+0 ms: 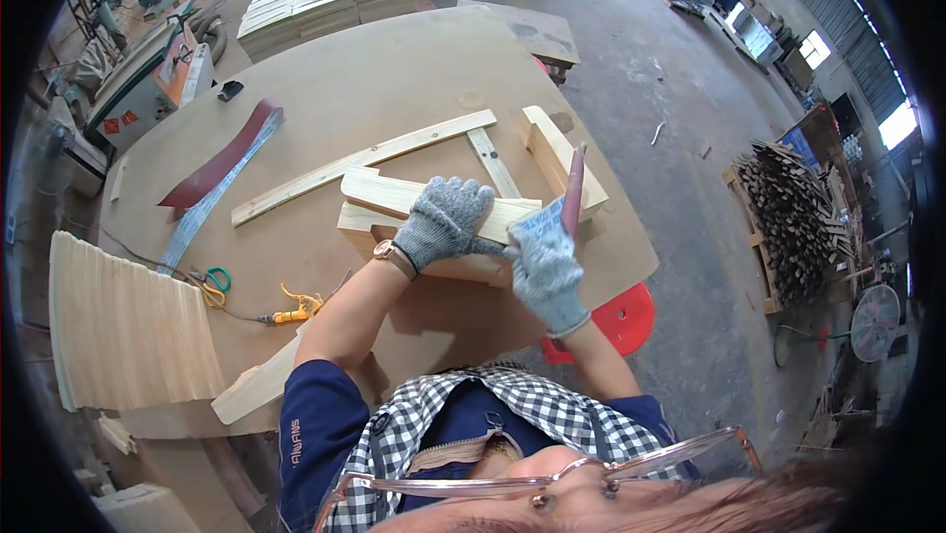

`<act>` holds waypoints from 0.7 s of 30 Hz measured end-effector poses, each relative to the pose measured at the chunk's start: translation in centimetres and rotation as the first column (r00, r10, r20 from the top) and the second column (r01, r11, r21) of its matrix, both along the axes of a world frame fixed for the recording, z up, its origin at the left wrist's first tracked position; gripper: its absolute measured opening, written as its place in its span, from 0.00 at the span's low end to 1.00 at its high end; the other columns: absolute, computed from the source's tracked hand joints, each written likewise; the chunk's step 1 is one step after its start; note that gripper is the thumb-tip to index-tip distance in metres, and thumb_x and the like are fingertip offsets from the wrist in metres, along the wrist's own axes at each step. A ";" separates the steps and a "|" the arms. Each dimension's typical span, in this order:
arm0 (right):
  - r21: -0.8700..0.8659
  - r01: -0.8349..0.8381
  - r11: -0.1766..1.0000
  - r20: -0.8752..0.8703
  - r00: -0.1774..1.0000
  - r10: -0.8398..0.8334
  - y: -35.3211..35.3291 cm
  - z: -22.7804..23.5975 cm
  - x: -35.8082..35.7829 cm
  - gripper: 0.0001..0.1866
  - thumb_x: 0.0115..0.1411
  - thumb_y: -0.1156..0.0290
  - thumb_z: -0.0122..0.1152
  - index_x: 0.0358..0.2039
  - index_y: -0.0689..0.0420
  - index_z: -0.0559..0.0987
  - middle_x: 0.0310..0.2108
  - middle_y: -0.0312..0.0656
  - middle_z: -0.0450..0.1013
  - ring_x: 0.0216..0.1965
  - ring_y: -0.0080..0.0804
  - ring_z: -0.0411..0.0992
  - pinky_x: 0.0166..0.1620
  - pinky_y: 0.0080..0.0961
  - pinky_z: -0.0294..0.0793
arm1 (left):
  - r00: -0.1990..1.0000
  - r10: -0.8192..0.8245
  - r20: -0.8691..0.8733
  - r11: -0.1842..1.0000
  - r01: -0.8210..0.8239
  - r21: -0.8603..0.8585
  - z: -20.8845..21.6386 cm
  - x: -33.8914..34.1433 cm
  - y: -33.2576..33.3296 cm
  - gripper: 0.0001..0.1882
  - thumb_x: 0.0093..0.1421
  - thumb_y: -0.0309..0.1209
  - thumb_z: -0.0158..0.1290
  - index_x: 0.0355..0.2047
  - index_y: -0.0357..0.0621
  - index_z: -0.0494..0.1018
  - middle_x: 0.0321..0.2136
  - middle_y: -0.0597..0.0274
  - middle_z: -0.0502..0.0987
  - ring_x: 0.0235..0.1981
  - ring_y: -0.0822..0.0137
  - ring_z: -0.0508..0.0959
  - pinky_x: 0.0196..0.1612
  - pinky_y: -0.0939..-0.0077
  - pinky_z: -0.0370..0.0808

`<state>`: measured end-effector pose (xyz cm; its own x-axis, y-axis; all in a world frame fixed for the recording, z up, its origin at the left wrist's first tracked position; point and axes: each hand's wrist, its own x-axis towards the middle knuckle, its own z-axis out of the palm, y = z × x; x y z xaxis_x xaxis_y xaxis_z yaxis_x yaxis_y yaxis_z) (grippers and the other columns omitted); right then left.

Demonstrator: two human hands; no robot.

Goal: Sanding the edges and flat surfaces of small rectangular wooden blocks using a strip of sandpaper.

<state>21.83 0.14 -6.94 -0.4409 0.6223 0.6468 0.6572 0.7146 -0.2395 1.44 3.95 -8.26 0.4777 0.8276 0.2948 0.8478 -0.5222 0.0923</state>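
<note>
My left hand [443, 223], in a grey knitted glove, is closed over a pale wooden piece [382, 190] with a notched left end. That piece rests on more wood [357, 223] lying on the table. At its right end, my gloved right hand [547, 272] is closed on a strip of sandpaper [574, 188], reddish-brown on one face, with a printed pale back against the glove. The fingertips of that hand are partly hidden. Just beyond it lies an L-shaped wooden part [570, 161]. A long slat [365, 166] and a short slat [493, 164] lie behind my hands.
On the brown table [394, 70] lie a longer sandpaper strip [219, 164], green-handled scissors [215, 287] and a yellow air blow gun [298, 304] on a hose. Stacked wooden boards [128, 326] stand at the left. A red stool [623, 321] sits under the right edge.
</note>
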 end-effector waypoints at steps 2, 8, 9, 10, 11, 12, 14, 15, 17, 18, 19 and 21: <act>0.209 0.040 0.977 0.225 0.971 -0.088 0.0 -0.1 0.1 0.21 0.54 0.71 0.61 0.49 0.63 0.74 0.18 0.45 0.71 0.26 0.35 0.76 0.32 0.29 0.77 | 1.000 -0.006 0.025 1.000 0.005 0.026 -0.2 0.1 0.1 0.40 0.45 0.70 0.53 0.41 0.45 0.69 0.29 0.57 0.71 0.31 0.58 0.74 0.37 0.62 0.70; 0.134 0.247 0.960 0.231 0.934 -0.273 5.9 -1.8 -1.6 0.10 0.54 0.67 0.58 0.35 0.56 0.77 0.17 0.43 0.73 0.21 0.40 0.75 0.25 0.39 0.73 | 0.996 -0.015 0.088 0.999 0.010 0.049 -0.9 -0.1 -0.1 0.40 0.45 0.69 0.54 0.41 0.44 0.70 0.29 0.57 0.73 0.32 0.57 0.75 0.36 0.62 0.71; -0.002 0.260 0.966 0.299 0.921 -0.248 7.3 -1.7 -1.7 0.09 0.55 0.68 0.59 0.37 0.55 0.77 0.21 0.43 0.74 0.24 0.39 0.75 0.29 0.38 0.73 | 0.995 -0.035 0.091 0.998 0.031 0.046 -0.9 -0.1 -0.4 0.40 0.45 0.68 0.55 0.42 0.44 0.71 0.28 0.56 0.73 0.33 0.56 0.76 0.36 0.62 0.71; -0.137 0.275 0.951 0.364 0.907 -0.210 8.0 -1.7 -1.7 0.09 0.57 0.70 0.60 0.39 0.55 0.77 0.25 0.43 0.74 0.27 0.38 0.74 0.33 0.37 0.74 | 0.996 -0.027 0.089 0.999 0.024 0.045 -0.7 -0.1 -0.3 0.40 0.45 0.68 0.55 0.42 0.44 0.71 0.28 0.56 0.73 0.33 0.56 0.76 0.36 0.62 0.71; -0.138 0.266 0.954 0.364 0.909 -0.201 7.9 -1.8 -1.8 0.09 0.57 0.70 0.60 0.39 0.55 0.77 0.25 0.43 0.74 0.27 0.38 0.74 0.33 0.37 0.74 | 0.993 -0.013 0.118 1.000 0.012 0.011 -0.5 0.2 0.0 0.38 0.46 0.66 0.56 0.41 0.44 0.71 0.27 0.57 0.74 0.33 0.56 0.76 0.36 0.62 0.71; 0.007 0.142 0.990 0.286 0.948 -0.138 7.6 -1.8 -2.4 0.08 0.56 0.71 0.59 0.37 0.55 0.77 0.25 0.43 0.73 0.27 0.39 0.74 0.35 0.37 0.74 | 0.990 0.015 0.141 1.000 -0.012 -0.020 -0.1 0.1 0.1 0.36 0.47 0.64 0.57 0.40 0.44 0.72 0.27 0.57 0.74 0.32 0.56 0.77 0.36 0.61 0.71; 0.103 0.007 0.995 0.229 0.973 -0.031 6.5 -1.2 -3.3 0.08 0.55 0.73 0.58 0.36 0.56 0.77 0.24 0.44 0.73 0.27 0.44 0.73 0.39 0.40 0.74 | 0.989 0.032 0.142 0.999 -0.031 -0.011 -0.3 0.2 0.2 0.33 0.47 0.63 0.57 0.37 0.44 0.72 0.26 0.57 0.74 0.32 0.56 0.77 0.36 0.61 0.71; -0.018 0.054 0.998 0.254 0.966 -0.047 5.2 -0.8 -3.0 0.07 0.55 0.73 0.58 0.35 0.56 0.78 0.24 0.45 0.73 0.28 0.45 0.73 0.38 0.40 0.73 | 0.988 0.010 0.154 1.000 -0.008 -0.010 -0.6 0.4 0.3 0.31 0.47 0.61 0.58 0.35 0.45 0.72 0.25 0.57 0.74 0.31 0.56 0.77 0.36 0.61 0.71; -0.036 0.083 0.996 0.280 0.958 -0.069 2.8 0.3 -1.8 0.06 0.56 0.72 0.58 0.34 0.56 0.78 0.25 0.46 0.73 0.28 0.46 0.73 0.36 0.41 0.73 | 0.990 0.051 0.130 0.999 -0.049 -0.018 -0.8 0.6 0.0 0.31 0.47 0.61 0.57 0.33 0.45 0.72 0.25 0.56 0.74 0.31 0.56 0.77 0.35 0.61 0.71; 0.079 0.087 0.993 0.285 0.953 -0.106 2.0 1.1 -0.6 0.05 0.57 0.72 0.58 0.34 0.55 0.79 0.25 0.46 0.74 0.28 0.46 0.73 0.35 0.41 0.73 | 0.992 0.030 0.126 1.000 -0.029 -0.009 -0.5 1.0 0.3 0.30 0.48 0.61 0.57 0.31 0.45 0.71 0.25 0.56 0.73 0.31 0.57 0.77 0.35 0.61 0.70; 0.089 0.108 0.990 0.290 0.948 -0.130 2.0 -0.3 0.5 0.04 0.56 0.72 0.58 0.33 0.55 0.79 0.25 0.45 0.74 0.27 0.45 0.73 0.33 0.42 0.73 | 0.991 0.077 0.110 0.997 -0.077 -0.005 -0.9 0.2 -0.1 0.30 0.48 0.61 0.57 0.31 0.45 0.71 0.25 0.56 0.73 0.31 0.57 0.77 0.35 0.61 0.70; 0.119 0.141 0.983 0.317 0.933 -0.172 3.8 -1.1 2.6 0.04 0.56 0.72 0.58 0.32 0.54 0.79 0.25 0.44 0.74 0.27 0.45 0.73 0.32 0.42 0.73 | 0.991 0.023 0.132 0.998 -0.031 0.063 -1.2 0.2 -0.2 0.31 0.47 0.63 0.57 0.30 0.44 0.71 0.25 0.55 0.73 0.29 0.57 0.76 0.34 0.62 0.70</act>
<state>24.40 3.95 -8.07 -0.5383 0.6448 0.5426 0.7933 0.6050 0.0680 1.64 3.79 -9.47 0.4091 0.8169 0.4066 0.8443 -0.5079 0.1709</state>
